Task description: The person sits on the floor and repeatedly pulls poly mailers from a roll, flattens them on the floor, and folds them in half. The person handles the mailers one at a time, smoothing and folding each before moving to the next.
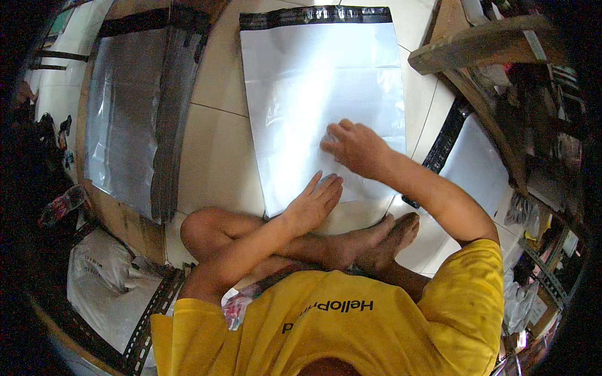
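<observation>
Yellow T-shirt cloth (338, 338) fills the near edge of my remote view; past the crossed legs (301, 249), a white plastic mailer bag (288, 94) lies spread on the tiled floor (216, 147), its black band (320, 17) farthest away. I judge the laying-out done and the flattening incomplete, since creases show (glare hides some). My right hand (354, 147) has its fingers curled over the bag's lower middle; whether they pinch anything, I cannot tell. My left hand (313, 203) extends loose, straight fingers over the near end, apparently empty.

Plastic bag (291, 119) on tiles (216, 147) — bag stack (122, 113) left (on cardboard (119, 216)), second bag (475, 156) right.
</observation>
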Tool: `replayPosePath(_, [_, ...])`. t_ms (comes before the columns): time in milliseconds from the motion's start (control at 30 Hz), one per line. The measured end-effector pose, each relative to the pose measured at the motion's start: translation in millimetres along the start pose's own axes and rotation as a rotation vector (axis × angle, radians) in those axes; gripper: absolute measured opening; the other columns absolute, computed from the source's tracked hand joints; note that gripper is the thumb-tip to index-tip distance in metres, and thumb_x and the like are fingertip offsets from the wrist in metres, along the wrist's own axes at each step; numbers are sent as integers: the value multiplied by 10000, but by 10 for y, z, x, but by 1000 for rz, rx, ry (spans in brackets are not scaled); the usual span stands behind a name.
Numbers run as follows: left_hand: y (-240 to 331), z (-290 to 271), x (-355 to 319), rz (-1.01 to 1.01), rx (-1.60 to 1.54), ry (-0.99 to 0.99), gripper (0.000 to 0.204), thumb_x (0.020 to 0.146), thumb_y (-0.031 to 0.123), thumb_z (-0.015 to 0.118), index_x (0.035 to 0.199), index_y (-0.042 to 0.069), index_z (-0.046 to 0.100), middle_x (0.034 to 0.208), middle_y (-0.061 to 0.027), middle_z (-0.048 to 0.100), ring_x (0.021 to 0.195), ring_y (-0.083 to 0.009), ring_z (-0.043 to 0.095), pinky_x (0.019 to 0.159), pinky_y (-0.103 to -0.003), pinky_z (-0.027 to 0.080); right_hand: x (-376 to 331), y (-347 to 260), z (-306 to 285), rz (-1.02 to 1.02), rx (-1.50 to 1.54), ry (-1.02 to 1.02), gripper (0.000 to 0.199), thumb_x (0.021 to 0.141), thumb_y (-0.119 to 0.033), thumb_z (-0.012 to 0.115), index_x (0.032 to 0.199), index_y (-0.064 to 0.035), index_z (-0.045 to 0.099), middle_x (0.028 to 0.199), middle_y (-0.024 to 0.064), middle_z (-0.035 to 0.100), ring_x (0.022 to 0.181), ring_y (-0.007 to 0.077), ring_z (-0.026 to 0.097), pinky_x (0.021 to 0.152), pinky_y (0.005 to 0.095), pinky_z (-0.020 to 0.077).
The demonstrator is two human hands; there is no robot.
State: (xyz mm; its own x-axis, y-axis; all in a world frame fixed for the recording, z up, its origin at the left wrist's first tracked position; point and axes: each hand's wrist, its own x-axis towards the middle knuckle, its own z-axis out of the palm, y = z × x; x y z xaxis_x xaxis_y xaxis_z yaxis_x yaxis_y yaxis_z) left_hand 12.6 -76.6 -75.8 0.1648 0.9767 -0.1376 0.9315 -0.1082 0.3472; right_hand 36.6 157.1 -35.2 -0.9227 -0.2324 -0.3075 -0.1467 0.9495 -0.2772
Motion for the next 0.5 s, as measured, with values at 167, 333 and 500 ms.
replayPosePath(167, [-43, 186, 1, -28, -73, 46, 532, 886, 197, 536, 1376, -11, 527, 1490, -159, 457, 1445, -313, 335, 1230, -527, 187, -162, -160, 290, 29, -88, 264, 333, 795, -136, 681, 1124, -105, 639, 1235, 142, 539, 1150, 305, 548, 913, 382, 522])
replayPosePath(333, [-104, -263, -39, -24, -3, -7, 576, 931, 324, 553, 1419, 23, 503, 1519, -144, 431, 1467, -289, 304, 1242, -523, 134, -219, -185, 205, 40, -38, 201, 361, 799, -103, 662, 1158, -90, 623, 1279, 155, 536, 1225, 339, 528, 1008, 390, 489])
replayPosePath(500, [-321, -72, -163, 101, 35, -18, 613, 964, 398, 529, 1471, 60, 455, 1584, -139, 350, 1503, -282, 244, 1246, -514, 104, -226, -156, 384, 36, 23, 332, 346, 799, -102, 661, 1142, -89, 622, 1281, 167, 559, 1236, 353, 537, 1016, 419, 490])
